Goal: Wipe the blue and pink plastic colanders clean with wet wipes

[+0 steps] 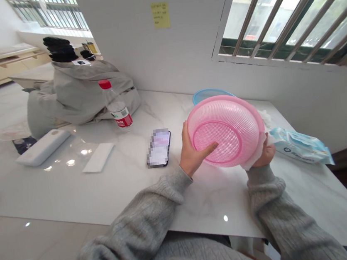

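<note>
A pink mesh plastic basket is held up over the table, tilted so that its round base faces me. My left hand grips its left side, the thumb lying across the base. At the lower right rim, my right hand presses a white wipe against the basket; some of its fingers are hidden behind the cloth and the rim. Behind the pink basket, a blue basket shows only in part. To the right of my right hand lies a light-blue pack of wipes.
On the white marbled table lie a phone, a white flat packet and a long white case. A red-capped bottle stands before a grey cloth bag. A yellow note sticks to the wall.
</note>
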Tool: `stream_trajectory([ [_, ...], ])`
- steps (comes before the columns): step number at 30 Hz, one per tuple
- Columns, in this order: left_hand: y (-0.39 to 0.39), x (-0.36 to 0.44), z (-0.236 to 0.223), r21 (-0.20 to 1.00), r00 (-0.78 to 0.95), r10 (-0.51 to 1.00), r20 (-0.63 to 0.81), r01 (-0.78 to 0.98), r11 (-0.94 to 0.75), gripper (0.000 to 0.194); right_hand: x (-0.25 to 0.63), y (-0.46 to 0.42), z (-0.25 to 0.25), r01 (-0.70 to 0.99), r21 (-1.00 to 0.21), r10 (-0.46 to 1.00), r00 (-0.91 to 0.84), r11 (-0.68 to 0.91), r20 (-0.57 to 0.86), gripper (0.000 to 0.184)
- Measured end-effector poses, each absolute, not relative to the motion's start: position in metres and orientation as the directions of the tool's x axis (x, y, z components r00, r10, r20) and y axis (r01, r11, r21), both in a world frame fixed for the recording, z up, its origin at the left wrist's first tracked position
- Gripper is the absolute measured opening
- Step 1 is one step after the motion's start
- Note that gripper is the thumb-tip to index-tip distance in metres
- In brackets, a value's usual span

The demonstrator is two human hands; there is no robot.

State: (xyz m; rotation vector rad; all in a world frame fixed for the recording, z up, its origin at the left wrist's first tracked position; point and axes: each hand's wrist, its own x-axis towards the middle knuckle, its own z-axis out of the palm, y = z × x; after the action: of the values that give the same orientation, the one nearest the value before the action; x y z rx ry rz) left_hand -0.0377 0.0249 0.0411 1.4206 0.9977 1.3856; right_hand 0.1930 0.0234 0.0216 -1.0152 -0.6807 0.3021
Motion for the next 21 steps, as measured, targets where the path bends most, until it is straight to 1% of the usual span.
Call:
stream_trajectory([
  [2,0.025,-0.039,0.044,0.954,0.068,0.952,0.297,-0.053,-0.294,0.116,0.187,0.021,0.025,0.13,-0.84,0.448,0.798,0.528,0.404,0.046],
  [5,0.027,-0.04,0.044,0.95,0.082,0.947,0.311,-0.06,-0.307,0.112,0.181,0.019,0.028,0.149,-0.826,0.406,0.815,0.543,0.414,0.045],
  [12,0.029,-0.039,0.039,0.93,0.069,0.928,0.365,-0.079,-0.36,0.101,0.18,0.02,0.029,0.102,-0.817,0.444,0.798,0.567,0.408,0.053],
  [15,0.028,-0.039,0.041,0.929,0.068,0.928,0.368,-0.079,-0.362,0.103,0.178,0.019,0.028,0.099,-0.819,0.44,0.804,0.566,0.401,0.048],
  [18,0.028,-0.039,0.044,0.925,0.055,0.925,0.377,-0.073,-0.373,0.104,0.175,0.017,0.025,0.129,-0.85,0.428,0.819,0.511,0.382,0.042],
  [21,0.027,-0.039,0.046,0.925,0.047,0.924,0.379,-0.058,-0.376,0.105,0.175,0.017,0.022,0.173,-0.868,0.382,0.846,0.465,0.373,0.037],
])
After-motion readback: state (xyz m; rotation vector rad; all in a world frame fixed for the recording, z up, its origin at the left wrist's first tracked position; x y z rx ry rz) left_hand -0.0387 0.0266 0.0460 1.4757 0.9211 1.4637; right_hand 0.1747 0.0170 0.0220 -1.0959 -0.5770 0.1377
